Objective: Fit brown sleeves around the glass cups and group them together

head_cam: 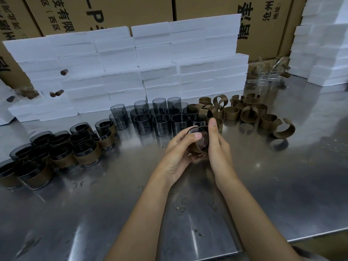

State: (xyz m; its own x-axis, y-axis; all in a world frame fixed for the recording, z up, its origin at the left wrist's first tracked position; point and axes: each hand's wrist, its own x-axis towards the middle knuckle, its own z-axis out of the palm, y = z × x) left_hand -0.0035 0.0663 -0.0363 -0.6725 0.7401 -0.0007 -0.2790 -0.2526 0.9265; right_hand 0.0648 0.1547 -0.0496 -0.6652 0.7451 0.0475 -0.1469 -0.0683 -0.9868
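Nearest the camera, two bare forearms reach out over the steel table and meet on one cup, held tilted above the table with its mouth toward the camera. The left hand cradles it from the left, thumb laid across the rim. The right hand closes on it from the right, thumb raised along the far edge, where a brown sleeve curls round the glass. Both hands are wrapped on the cup and sleeve, neither free. The step in hand looks like the fitting itself: the sleeve is partly round the cup, though the fingers hide whether its ends have met.

The next move, as I judge it, calls for pressing the sleeve snug and square on the glass, then setting the cup down with the finished ones.

Those sleeved cups stand grouped to the left of the held cup, packed close. Just beyond the held cup stands a block of bare cups, rims up, not yet sleeved. To the right of that block lies a loose heap of sleeves, some sprung open. Farther right and back are a few clear glasses. Behind everything rises a wall of white foam blocks, with cartons behind it.
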